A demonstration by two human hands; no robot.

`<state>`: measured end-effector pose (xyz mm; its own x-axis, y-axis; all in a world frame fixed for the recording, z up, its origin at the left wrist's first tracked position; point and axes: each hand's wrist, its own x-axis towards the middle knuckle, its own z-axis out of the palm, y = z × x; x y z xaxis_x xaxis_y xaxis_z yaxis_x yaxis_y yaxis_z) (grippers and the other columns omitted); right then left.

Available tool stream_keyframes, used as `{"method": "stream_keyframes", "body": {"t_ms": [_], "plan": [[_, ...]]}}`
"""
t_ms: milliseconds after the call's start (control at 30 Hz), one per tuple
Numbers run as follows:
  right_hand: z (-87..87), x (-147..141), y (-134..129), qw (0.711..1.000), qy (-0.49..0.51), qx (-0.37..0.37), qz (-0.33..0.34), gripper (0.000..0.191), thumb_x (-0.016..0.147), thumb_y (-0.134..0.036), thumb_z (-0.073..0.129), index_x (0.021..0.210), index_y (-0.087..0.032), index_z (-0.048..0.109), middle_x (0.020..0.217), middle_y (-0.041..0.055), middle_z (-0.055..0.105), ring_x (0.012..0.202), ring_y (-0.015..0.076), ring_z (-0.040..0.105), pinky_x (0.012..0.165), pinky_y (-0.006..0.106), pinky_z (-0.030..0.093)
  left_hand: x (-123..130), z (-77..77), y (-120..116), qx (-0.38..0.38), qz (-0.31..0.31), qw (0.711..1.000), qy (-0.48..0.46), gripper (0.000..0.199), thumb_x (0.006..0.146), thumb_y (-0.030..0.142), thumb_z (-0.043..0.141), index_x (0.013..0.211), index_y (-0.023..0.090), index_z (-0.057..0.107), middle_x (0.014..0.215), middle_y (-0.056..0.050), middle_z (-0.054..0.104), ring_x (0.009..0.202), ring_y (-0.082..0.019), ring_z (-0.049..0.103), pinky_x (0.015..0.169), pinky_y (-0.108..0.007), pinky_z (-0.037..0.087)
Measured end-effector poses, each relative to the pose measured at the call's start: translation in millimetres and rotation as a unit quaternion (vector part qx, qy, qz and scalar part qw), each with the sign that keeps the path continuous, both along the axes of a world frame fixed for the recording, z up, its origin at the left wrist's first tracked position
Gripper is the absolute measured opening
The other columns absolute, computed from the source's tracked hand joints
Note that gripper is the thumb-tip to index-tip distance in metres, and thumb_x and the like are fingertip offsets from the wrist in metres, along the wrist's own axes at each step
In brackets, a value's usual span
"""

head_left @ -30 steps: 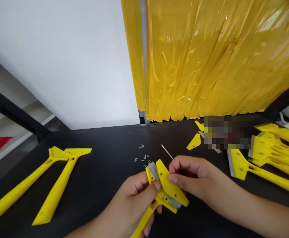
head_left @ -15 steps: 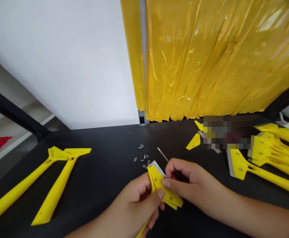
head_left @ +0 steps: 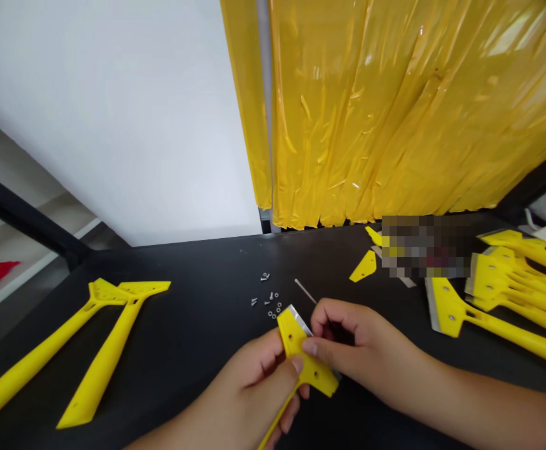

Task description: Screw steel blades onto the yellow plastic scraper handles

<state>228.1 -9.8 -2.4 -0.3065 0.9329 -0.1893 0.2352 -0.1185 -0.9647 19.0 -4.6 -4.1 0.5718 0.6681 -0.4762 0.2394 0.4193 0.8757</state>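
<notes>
My left hand (head_left: 266,381) is wrapped around the neck of a yellow scraper (head_left: 301,337), its thumb pressing on the head. The head is tilted, with two dark screw holes showing and a strip of metal blade (head_left: 301,317) along its upper right edge. My right hand (head_left: 348,331) pinches that blade edge, thumb on the yellow face and fingers curled behind. A thin metal rod (head_left: 304,290), like a screwdriver shaft, sticks out past the right fingers; whether it is held or lies on the table I cannot tell. Small screws and nuts (head_left: 271,300) lie just beyond the left hand.
Two yellow scraper handles (head_left: 99,362) lie on the black table (head_left: 197,350) at left. Several scrapers with blades (head_left: 446,309) are piled at right. A loose yellow plate (head_left: 363,267) lies near a blurred-out patch. Yellow plastic sheeting (head_left: 371,125) hangs behind.
The yellow plate on the scraper head sat askew with a gap; now it lies lined up with the head. Both hands stay nearly in place. The view has shifted slightly.
</notes>
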Motion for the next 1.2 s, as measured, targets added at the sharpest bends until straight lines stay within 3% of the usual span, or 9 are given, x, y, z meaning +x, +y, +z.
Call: {"method": "stream_keyframes", "body": {"t_ms": [100,200,467,533,600,767,900,1100,1200], "plan": [[9.5,1.5,-4.6,0.998,-0.027,0.051,-0.024,0.034,0.091,-0.048,0.076,0.079,-0.021,0.058,0.07,-0.0048,0.048,0.066,0.012,0.041,0.059,0.025,0.034,-6.2,18.9,1.2,0.187,-0.036,0.978,0.08,0.03,0.104,0.044,0.048,0.088,0.023,0.062,0.065,0.002,0.059,0.051,-0.013,0.053,0.048,-0.022,0.05],[16.4,-0.4,-10.6,0.999,0.028,0.012,0.013,0.038,0.087,-0.052,0.079,0.077,-0.02,0.06,0.066,-0.0056,0.044,0.064,0.0115,0.036,0.055,0.026,0.029,-11.2,30.2,-3.6,0.407,-0.029,0.899,0.156,0.019,0.096,0.034,0.062,0.107,0.024,0.075,0.096,-0.008,0.075,0.085,-0.025,0.072,0.078,-0.034,0.061],[15.9,-2.1,-12.1,0.993,0.088,-0.072,-0.025,0.03,0.089,-0.043,0.075,0.079,-0.019,0.06,0.068,-0.0054,0.046,0.065,0.011,0.034,0.058,0.027,0.027,-19.0,16.2,-16.8,0.609,-0.044,0.726,0.317,0.06,0.1,0.029,0.06,0.159,0.036,0.048,0.118,-0.011,0.077,0.089,-0.03,0.077,0.071,-0.034,0.062],[16.2,2.0,-7.1,0.992,0.094,-0.073,-0.046,0.027,0.087,-0.039,0.074,0.077,-0.019,0.058,0.065,-0.0067,0.042,0.061,0.0102,0.032,0.056,0.027,0.024,-18.4,17.5,-10.9,0.59,0.011,0.745,0.31,0.07,0.1,0.033,0.063,0.164,0.039,0.036,0.123,-0.01,0.074,0.09,-0.028,0.076,0.077,-0.036,0.062],[14.6,5.9,-1.3,0.99,0.111,-0.061,-0.062,0.025,0.086,-0.036,0.073,0.077,-0.019,0.057,0.064,-0.0076,0.04,0.06,0.0097,0.03,0.055,0.027,0.023,-15.7,19.4,-3.2,0.506,0.107,0.817,0.254,0.087,0.096,0.038,0.07,0.168,0.041,0.02,0.125,-0.008,0.071,0.087,-0.024,0.075,0.079,-0.035,0.062],[3.8,11.0,7.4,0.989,0.134,-0.032,-0.045,0.023,0.089,-0.036,0.072,0.08,-0.019,0.059,0.066,-0.0069,0.044,0.06,0.0094,0.032,0.056,0.027,0.024,-6.0,18.0,8.5,0.132,0.182,0.974,-0.014,0.096,0.088,0.048,0.078,0.166,0.032,0.025,0.093,-0.004,0.076,0.056,-0.016,0.066,0.049,-0.026,0.056],[-1.4,11.5,5.1,0.993,0.115,-0.026,0.002,0.025,0.094,-0.041,0.069,0.084,-0.019,0.062,0.073,-0.0035,0.052,0.065,0.0112,0.035,0.058,0.027,0.027,-3.3,10.6,5.2,-0.004,0.113,0.993,-0.045,0.058,0.09,0.064,0.067,0.118,0.014,0.07,0.045,0.0,0.063,0.03,-0.009,0.043,0.031,-0.017,0.033],[-5.0,9.7,5.7,0.997,0.079,0.004,0.012,0.03,0.097,-0.049,0.066,0.091,-0.02,0.069,0.077,-0.0022,0.052,0.07,0.0127,0.04,0.063,0.028,0.032,-2.9,2.8,4.7,-0.032,0.149,0.988,-0.035,0.052,0.087,0.07,0.065,0.082,0.018,0.069,0.037,0.001,0.056,0.024,-0.009,0.037,0.028,-0.018,0.028],[-8.9,11.8,8.1,0.997,0.059,0.026,-0.035,0.028,0.102,-0.046,0.057,0.119,-0.027,0.07,0.077,-0.0033,0.049,0.069,0.0133,0.04,0.063,0.028,0.032,-8.1,12.9,13.1,0.014,0.199,0.979,-0.043,0.046,0.091,0.061,0.065,0.077,0.017,0.069,0.037,0.002,0.054,0.028,-0.008,0.039,0.033,-0.018,0.03]]}}
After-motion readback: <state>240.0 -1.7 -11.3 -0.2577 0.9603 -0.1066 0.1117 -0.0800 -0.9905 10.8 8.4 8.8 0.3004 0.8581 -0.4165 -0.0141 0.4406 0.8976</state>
